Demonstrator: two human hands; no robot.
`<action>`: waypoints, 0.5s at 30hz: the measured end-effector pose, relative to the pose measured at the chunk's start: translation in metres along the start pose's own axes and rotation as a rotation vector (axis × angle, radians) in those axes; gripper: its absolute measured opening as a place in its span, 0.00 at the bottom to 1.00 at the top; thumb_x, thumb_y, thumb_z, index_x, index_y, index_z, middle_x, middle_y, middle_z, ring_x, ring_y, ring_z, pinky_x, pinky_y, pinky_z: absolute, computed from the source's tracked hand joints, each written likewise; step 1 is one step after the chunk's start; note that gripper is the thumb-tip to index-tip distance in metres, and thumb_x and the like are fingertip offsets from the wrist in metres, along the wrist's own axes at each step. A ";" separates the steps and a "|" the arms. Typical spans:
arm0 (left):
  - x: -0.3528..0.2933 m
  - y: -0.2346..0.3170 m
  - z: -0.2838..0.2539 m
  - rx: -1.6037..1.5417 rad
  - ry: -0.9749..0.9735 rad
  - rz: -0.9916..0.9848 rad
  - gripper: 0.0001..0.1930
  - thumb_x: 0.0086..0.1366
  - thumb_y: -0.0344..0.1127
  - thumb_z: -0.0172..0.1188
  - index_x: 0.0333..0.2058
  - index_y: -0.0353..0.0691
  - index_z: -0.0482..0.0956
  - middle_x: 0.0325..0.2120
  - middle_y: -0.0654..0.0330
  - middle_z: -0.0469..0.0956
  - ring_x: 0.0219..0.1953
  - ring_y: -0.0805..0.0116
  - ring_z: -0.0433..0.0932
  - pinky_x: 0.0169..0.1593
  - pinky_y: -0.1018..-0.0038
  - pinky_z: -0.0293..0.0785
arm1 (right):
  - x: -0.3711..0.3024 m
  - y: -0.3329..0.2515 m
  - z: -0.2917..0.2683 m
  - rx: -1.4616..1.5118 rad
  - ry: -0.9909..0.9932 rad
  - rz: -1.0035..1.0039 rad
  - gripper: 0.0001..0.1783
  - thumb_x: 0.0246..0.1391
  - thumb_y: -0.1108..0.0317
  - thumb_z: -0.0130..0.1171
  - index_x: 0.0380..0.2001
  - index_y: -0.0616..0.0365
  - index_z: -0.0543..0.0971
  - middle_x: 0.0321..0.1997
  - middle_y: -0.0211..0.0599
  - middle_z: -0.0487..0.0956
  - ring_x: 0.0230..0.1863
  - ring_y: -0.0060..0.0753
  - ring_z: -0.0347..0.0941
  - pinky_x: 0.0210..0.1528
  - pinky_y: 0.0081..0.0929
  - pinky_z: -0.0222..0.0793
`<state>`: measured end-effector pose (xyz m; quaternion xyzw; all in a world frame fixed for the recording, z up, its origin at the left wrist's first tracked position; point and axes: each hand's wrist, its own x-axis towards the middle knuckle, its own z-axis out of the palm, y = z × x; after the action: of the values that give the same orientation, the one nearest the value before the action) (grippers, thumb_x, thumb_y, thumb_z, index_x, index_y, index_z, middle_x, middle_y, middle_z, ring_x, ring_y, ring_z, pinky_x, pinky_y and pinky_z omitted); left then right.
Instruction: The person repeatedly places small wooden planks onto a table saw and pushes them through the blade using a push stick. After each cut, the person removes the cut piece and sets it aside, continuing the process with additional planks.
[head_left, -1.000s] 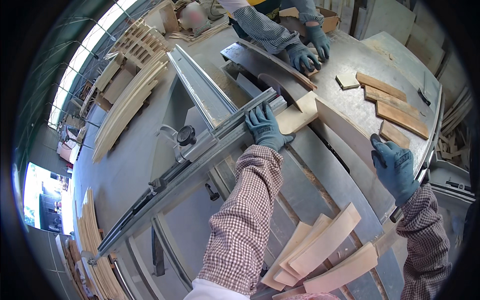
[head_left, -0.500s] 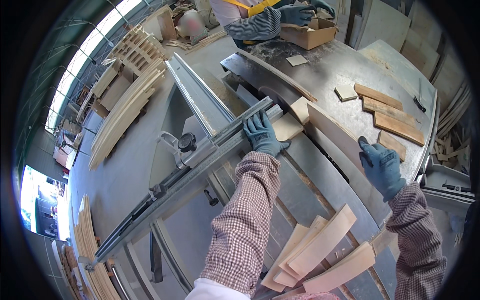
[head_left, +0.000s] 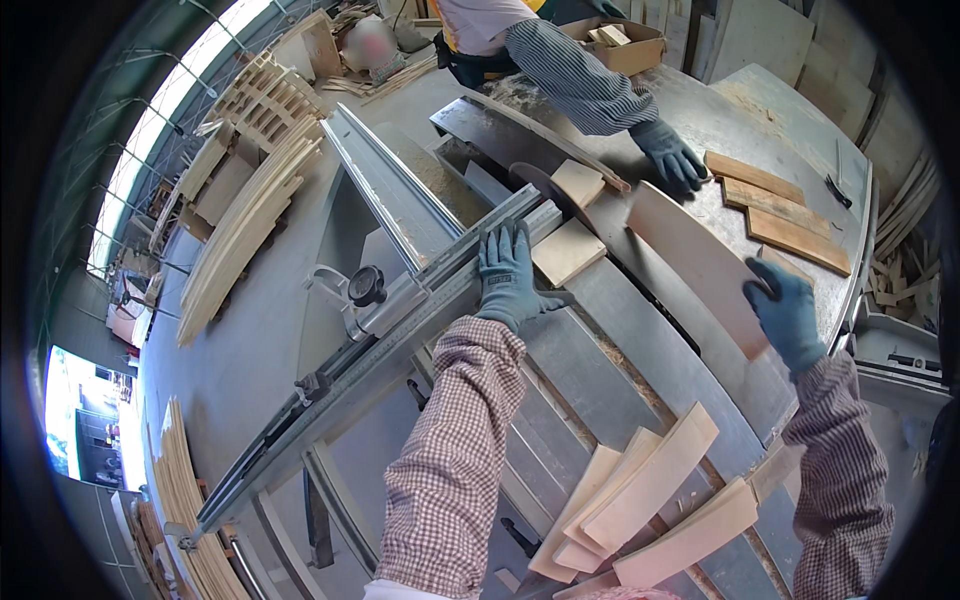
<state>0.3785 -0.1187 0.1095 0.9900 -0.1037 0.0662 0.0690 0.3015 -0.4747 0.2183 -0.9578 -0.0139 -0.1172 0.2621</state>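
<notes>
My left hand [head_left: 508, 280], in a blue work glove, lies with fingers stretched over the metal crosscut fence [head_left: 470, 250] of a sliding table saw. Beside its fingertips, a pale square wood piece [head_left: 568, 252] rests against the fence. The dark round saw blade [head_left: 545, 184] stands just beyond, with a small cut block [head_left: 578, 183] to its right. My right hand [head_left: 788, 312], gloved too, has its fingers curled at the near end of a pale wooden board [head_left: 692, 262]. That board is tilted and clear of the blade; its contact with my fingers is partly hidden.
Several pale boards [head_left: 640, 490] lie near me on the slatted sliding table [head_left: 590, 400]. Brown wood strips [head_left: 790, 225] lie at the right. Across the saw, a co-worker's gloved hand [head_left: 670, 158] reaches onto the tabletop. A cardboard box [head_left: 630, 55] stands behind.
My right hand and the board have shifted right, away from the blade. A cut block now shows beside the blade. The co-worker's hand has come from the box onto the tabletop.
</notes>
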 end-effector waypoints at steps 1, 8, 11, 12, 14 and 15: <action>-0.002 -0.004 0.001 -0.028 0.017 0.008 0.69 0.34 0.72 0.65 0.64 0.33 0.39 0.63 0.40 0.44 0.67 0.46 0.40 0.68 0.57 0.28 | -0.009 0.019 -0.002 0.114 0.024 0.024 0.17 0.47 0.70 0.61 0.43 0.61 0.78 0.33 0.44 0.81 0.33 0.31 0.78 0.37 0.24 0.71; -0.054 0.023 0.037 -0.464 0.220 -0.201 0.50 0.46 0.51 0.69 0.62 0.34 0.54 0.53 0.43 0.64 0.55 0.48 0.64 0.59 0.59 0.58 | -0.070 0.070 -0.031 0.514 -0.018 0.390 0.18 0.50 0.76 0.57 0.46 0.64 0.77 0.33 0.26 0.78 0.32 0.14 0.69 0.35 0.14 0.67; -0.040 0.025 0.039 -0.678 0.127 -0.415 0.50 0.45 0.45 0.71 0.62 0.32 0.51 0.53 0.42 0.64 0.53 0.47 0.67 0.58 0.63 0.62 | -0.084 0.070 -0.035 0.594 -0.037 0.452 0.19 0.49 0.77 0.56 0.47 0.66 0.76 0.35 0.27 0.77 0.33 0.14 0.69 0.37 0.13 0.67; -0.034 0.022 0.046 -0.635 0.158 -0.399 0.50 0.45 0.44 0.71 0.62 0.32 0.50 0.53 0.42 0.65 0.53 0.47 0.67 0.57 0.62 0.63 | -0.087 0.066 -0.040 0.573 -0.063 0.462 0.19 0.49 0.77 0.56 0.47 0.66 0.76 0.36 0.27 0.77 0.34 0.14 0.69 0.37 0.13 0.67; -0.024 0.022 0.065 -0.543 0.218 -0.367 0.51 0.45 0.43 0.72 0.62 0.32 0.49 0.53 0.42 0.65 0.53 0.47 0.67 0.56 0.61 0.64 | -0.092 0.066 -0.044 0.536 -0.117 0.483 0.19 0.49 0.77 0.56 0.47 0.66 0.75 0.38 0.28 0.77 0.35 0.14 0.69 0.39 0.13 0.67; -0.022 0.035 0.053 -0.578 0.182 -0.385 0.48 0.45 0.41 0.71 0.61 0.35 0.52 0.52 0.43 0.67 0.52 0.47 0.68 0.55 0.60 0.65 | -0.094 0.063 -0.044 0.555 -0.114 0.507 0.19 0.50 0.76 0.56 0.48 0.66 0.75 0.39 0.29 0.77 0.35 0.14 0.69 0.39 0.13 0.67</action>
<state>0.3561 -0.1569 0.0585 0.9210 0.0771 0.1080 0.3662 0.2060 -0.5476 0.2023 -0.8284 0.1779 0.0131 0.5310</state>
